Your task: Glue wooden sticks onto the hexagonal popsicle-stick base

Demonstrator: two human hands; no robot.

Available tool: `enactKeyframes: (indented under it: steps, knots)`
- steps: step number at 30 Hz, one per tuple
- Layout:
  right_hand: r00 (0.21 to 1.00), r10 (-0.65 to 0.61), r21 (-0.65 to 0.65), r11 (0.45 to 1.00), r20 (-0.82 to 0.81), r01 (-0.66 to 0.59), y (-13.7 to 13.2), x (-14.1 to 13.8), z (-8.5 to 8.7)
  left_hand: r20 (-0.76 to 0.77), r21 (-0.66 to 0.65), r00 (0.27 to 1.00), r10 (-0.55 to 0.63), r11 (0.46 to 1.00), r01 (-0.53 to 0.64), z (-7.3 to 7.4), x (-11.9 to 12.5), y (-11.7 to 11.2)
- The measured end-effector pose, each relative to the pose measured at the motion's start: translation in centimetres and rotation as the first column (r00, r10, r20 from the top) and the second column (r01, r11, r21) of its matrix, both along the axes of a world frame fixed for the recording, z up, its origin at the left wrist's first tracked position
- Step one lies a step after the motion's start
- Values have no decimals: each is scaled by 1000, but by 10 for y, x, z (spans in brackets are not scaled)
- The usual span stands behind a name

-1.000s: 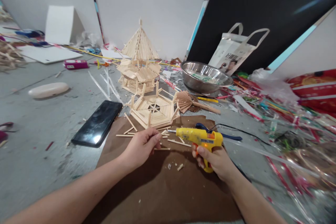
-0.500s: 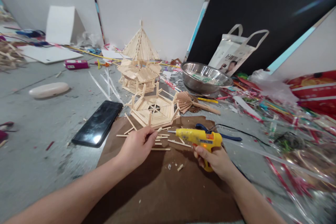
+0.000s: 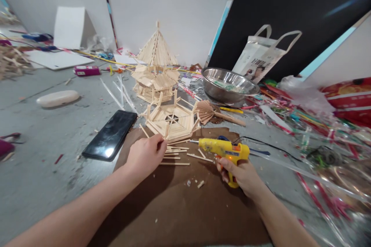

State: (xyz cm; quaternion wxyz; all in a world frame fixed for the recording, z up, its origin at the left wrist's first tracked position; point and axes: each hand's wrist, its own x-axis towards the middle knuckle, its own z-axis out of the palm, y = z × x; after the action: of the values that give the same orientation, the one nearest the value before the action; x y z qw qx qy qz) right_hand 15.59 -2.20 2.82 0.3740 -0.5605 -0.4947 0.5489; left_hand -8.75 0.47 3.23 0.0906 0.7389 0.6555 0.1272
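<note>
My right hand [image 3: 236, 170] grips a yellow hot glue gun [image 3: 223, 148] by its handle, nozzle pointing left, an orange light showing on its body. My left hand [image 3: 147, 152] is closed at the near edge of a hexagonal wooden-stick frame [image 3: 174, 121]. Its fingertips are turned away, so what they pinch is hidden. Short posts stand up at the frame's corners. Several loose wooden sticks [image 3: 175, 158] lie between the hands on a brown sheet [image 3: 185, 208]. Behind the frame stands a tiered stick pavilion [image 3: 156, 52] with a pointed roof.
A black phone [image 3: 110, 135] lies left of the sheet, with a white oval case [image 3: 58, 98] beyond. A steel bowl [image 3: 217, 92], a brown folded fan shape [image 3: 207, 112] and blue-handled pliers [image 3: 261, 152] are on the right. Plastic scraps [image 3: 313, 123] litter the far right.
My left hand has moved left and forward to the frame's near edge; the short wooden stick it pinched no longer shows. The glue gun stays in my right hand, nearly still.
</note>
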Motion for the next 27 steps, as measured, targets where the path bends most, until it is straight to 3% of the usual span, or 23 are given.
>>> enactKeyframes:
  steps: [8, 27]
  knots:
    - [1000, 5, -5, 1000, -2, -5, -1, -2, 3, -84, 22, 996, 9, 1000, -7, 2, 1, -1]
    - [999, -33, 71, 997, 37, 31, 4, 6, 6, -112, 79, 994, 9, 997, 0, -1, 1, 0]
